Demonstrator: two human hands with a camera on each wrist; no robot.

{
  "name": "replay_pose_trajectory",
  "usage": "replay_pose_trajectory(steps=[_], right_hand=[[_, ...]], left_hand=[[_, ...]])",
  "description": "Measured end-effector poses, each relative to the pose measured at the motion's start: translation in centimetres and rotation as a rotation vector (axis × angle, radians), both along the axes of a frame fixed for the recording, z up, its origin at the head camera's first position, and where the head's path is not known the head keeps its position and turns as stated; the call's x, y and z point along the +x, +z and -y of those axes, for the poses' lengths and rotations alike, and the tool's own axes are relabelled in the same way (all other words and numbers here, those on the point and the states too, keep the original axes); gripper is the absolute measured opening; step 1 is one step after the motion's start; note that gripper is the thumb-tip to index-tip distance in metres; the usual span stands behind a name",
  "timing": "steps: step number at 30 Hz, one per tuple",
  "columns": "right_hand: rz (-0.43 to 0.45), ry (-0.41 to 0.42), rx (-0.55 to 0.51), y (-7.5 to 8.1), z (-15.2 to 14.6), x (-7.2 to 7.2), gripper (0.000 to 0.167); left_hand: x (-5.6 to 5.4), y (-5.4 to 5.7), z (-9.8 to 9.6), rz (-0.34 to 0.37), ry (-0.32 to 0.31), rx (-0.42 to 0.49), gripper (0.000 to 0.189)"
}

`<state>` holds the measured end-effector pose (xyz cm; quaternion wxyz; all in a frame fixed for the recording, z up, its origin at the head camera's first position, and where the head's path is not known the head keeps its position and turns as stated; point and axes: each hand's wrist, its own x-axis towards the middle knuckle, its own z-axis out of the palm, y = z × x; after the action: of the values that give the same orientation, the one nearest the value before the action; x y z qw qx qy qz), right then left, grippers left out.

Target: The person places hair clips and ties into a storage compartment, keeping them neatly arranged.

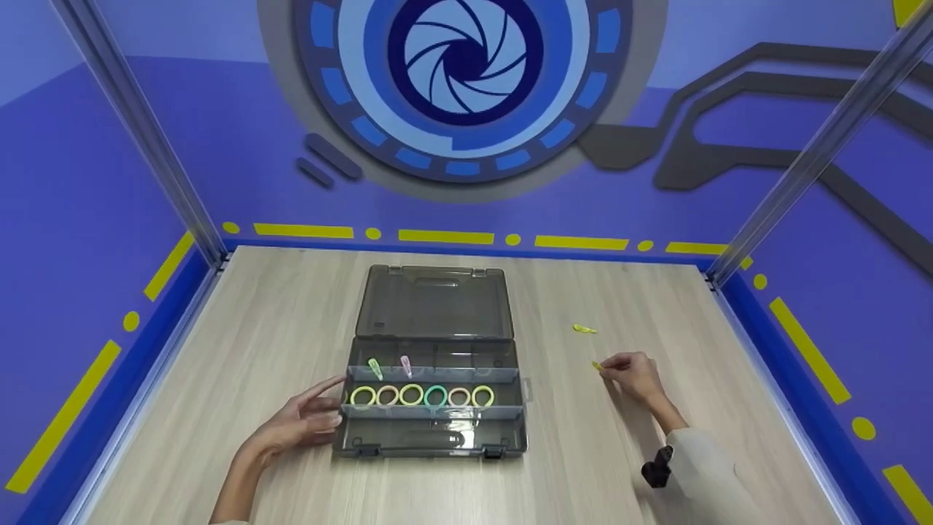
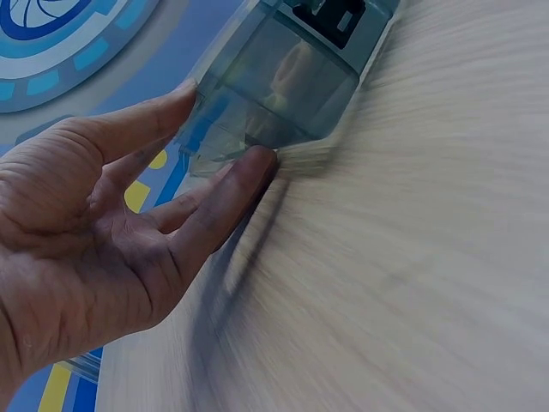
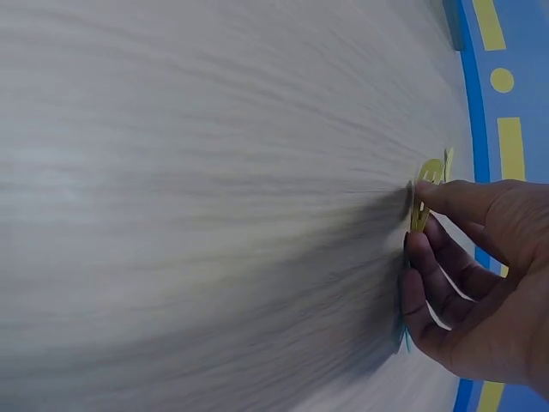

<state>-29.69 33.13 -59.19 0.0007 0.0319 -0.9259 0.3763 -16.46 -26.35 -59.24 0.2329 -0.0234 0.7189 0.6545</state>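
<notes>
My right hand pinches a yellow snap hair clip between thumb and fingers, low over the table right of the box. A second yellow hair clip lies on the table just beyond that hand. My left hand has its fingers extended, with the fingertips at the left wall of a smoky clear plastic box. The box stands with its lid laid back. Its middle compartment holds a row of several ring-shaped hair ties. In the back compartment are a green hair clip and a pink hair clip.
The wooden table reaches back to a blue printed wall. Metal posts rise at its far corners. A black wrist device sits by my right sleeve.
</notes>
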Motion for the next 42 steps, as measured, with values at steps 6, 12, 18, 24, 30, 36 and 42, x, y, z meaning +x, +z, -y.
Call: replay_pose_trajectory(steps=[6,12,18,24,30,36,42], right_hand=[[0.048,-0.015,-0.066,0.3,0.1,0.0,0.015],[0.202,-0.053,-0.248,0.5,0.8,-0.1,0.025],[0.281,-0.032,-0.397,0.6,1.5,0.1,0.032],[0.295,-0.014,-0.430,1.1,2.0,0.2,0.036],[0.288,0.060,-0.443,1.4,2.8,0.1,0.042],[0.302,0.066,-0.427,1.8,4.2,0.3,0.041],[0.323,0.137,-0.458,2.4,5.5,0.5,0.041]], left_hand=[[-0.2,0.0,-0.1,-0.002,0.001,0.008,0.079],[0.1,0.0,0.2,0.013,0.002,-0.001,0.079],[0.1,0.2,0.4,0.013,0.009,-0.021,0.078],[-0.1,0.2,0.0,0.016,0.005,-0.014,0.078],[0.1,0.2,0.0,0.014,-0.016,0.000,0.079],[-0.1,0.1,0.2,0.009,-0.026,0.010,0.079],[-0.1,0.0,0.1,0.004,-0.029,0.003,0.080]])
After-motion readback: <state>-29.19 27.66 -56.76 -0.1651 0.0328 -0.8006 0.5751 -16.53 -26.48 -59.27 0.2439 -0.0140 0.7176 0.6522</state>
